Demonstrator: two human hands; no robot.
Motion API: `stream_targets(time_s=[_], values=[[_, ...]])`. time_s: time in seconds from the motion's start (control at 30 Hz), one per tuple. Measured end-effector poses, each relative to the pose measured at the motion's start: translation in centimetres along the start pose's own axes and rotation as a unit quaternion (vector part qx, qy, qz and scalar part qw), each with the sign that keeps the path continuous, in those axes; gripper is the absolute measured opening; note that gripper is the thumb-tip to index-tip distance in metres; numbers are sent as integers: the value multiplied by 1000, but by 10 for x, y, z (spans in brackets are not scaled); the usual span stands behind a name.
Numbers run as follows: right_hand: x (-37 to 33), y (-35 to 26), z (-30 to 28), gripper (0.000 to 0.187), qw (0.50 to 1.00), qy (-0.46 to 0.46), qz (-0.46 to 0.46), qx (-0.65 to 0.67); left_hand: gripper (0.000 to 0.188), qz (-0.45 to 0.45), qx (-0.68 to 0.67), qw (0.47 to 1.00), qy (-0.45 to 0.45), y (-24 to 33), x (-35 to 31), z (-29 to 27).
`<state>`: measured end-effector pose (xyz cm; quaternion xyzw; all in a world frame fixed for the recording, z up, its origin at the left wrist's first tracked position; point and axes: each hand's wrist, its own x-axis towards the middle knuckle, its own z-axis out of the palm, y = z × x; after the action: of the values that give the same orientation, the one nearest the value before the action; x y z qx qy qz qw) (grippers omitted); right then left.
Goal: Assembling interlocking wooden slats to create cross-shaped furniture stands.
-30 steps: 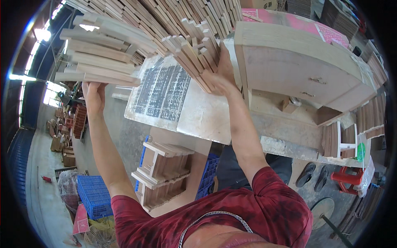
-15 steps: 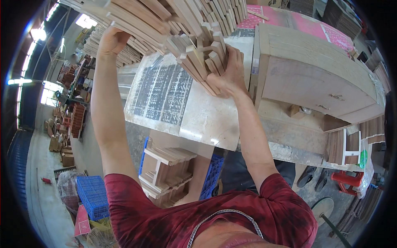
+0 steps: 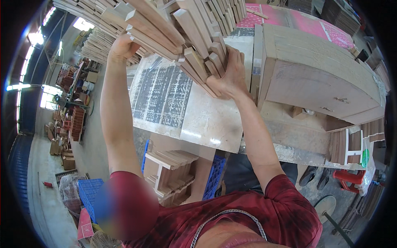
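Note:
Many pale wooden strips (image 3: 155, 29) stand in a tight bundle over the worktable, their sawn ends toward me. My left hand (image 3: 123, 46) is closed on the left side of the strips; its fingertips are partly hidden behind the wood. On the bundle's right side my right hand (image 3: 231, 76) wraps round shorter strips (image 3: 198, 64), the thumb across their near ends. Beneath them lies the worktable top (image 3: 211, 118), part bare and part covered in worn dark patches.
Further strips (image 3: 99, 45) are stacked at the far left. A long wooden box (image 3: 322, 78) occupies the table's right side, with a pink sheet (image 3: 289, 25) behind. Below the table edge are wooden frames (image 3: 169, 169) and a blue crate (image 3: 213, 175). A red stool (image 3: 349, 180) stands at right.
My left hand has moved right, bringing longer strips toward my right hand and over the shorter ones. My right hand stays almost in place, still round its strips.

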<state>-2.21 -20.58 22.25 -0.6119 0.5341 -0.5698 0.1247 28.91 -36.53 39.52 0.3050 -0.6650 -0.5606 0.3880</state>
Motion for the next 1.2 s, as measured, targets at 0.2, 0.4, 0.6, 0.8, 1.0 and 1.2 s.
stream_targets(time_s=[0.2,0.4,0.6,0.8,1.0,1.2], values=[[-4,3,-4,88,999,-10,23,34,71,5,-50,997,-54,-12,9,24],[-1,-4,-5,88,1000,-10,14,15,61,-30,-80,995,-57,-34,21,19],[2,-5,-1,88,999,-31,23,-2,50,-61,-137,980,-134,-38,22,14],[3,-5,-6,98,996,-69,24,-46,49,-70,-108,992,10,-47,9,44],[-3,-30,-23,117,999,-52,-8,0,68,60,-199,977,-39,-34,-29,64],[72,-80,-24,117,975,64,-71,203,70,213,10,936,281,-57,-30,153]])
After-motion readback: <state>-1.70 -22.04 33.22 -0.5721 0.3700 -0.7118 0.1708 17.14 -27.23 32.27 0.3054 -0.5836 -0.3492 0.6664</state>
